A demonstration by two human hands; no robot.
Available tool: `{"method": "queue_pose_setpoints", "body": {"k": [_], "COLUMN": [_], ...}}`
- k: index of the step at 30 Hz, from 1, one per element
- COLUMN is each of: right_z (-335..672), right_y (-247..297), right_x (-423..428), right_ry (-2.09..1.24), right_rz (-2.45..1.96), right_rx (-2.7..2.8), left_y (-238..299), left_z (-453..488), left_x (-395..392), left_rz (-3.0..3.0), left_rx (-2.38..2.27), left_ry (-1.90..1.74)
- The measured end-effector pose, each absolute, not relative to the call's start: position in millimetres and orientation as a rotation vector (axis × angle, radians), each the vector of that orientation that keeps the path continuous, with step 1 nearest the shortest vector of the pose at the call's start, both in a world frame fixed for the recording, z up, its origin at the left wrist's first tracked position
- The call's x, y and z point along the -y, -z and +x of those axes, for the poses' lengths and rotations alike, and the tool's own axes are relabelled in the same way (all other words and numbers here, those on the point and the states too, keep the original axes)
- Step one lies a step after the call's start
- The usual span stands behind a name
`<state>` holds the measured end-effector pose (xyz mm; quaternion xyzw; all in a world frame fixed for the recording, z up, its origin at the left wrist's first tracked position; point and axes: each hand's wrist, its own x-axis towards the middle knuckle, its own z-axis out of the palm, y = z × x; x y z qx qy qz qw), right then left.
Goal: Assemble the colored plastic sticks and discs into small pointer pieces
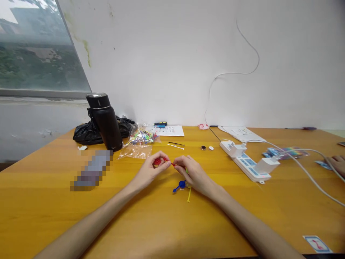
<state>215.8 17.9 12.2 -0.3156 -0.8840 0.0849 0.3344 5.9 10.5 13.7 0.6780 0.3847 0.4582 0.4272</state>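
Note:
My left hand [153, 168] is closed in a pinch on a small red plastic piece [157, 162] above the wooden table [54, 201]. My right hand [192, 173] is closed too, its fingertips holding a thin red stick [172, 164] that meets the red piece. Under my right hand lie a small blue plastic part [179, 186] and a yellow stick [189, 195], which the hand partly covers. The two hands almost touch at the fingertips.
A black flask [105, 121] and a black bag [86, 133] stand at the back left, beside clear bags of coloured sticks [141, 138]. A white power strip [246, 161] with plugs and cables lies to the right. Another person's hand [336, 163] rests at the right edge. A pixelated object [93, 171] lies left.

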Motion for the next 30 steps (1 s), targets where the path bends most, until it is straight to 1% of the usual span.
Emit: {"method": "queue_pose_setpoints", "body": {"k": [3, 6, 10, 14, 22, 30], "right_z": [218, 222, 230, 235, 234, 233], "right_y": [-11, -11, -12, -14, -18, -15], "right_x": [-18, -21, -26, -29, -26, -27], "right_ry": [-0.228, -0.248, -0.225, -0.165, -0.131, -0.244], "right_rz": [-0.855, -0.938, -0.970, -0.933, -0.914, -0.976], "right_rx": [2.284, 2.169, 2.078, 2.111, 2.165, 2.113], "left_y": [-13, -11, -7, -5, -8, -10], "left_z": [5, 2, -2, -2, 3, 1], "left_x": [-13, -18, -23, -22, -16, -16], "left_rz": [1.642, 1.448, 1.242, 1.117, 1.210, 1.252], "left_rx": [-1.004, -1.037, -0.952, -0.890, -0.918, -0.937], "left_ry": [-1.159, -1.198, -1.223, -1.209, -1.185, -1.203]}}
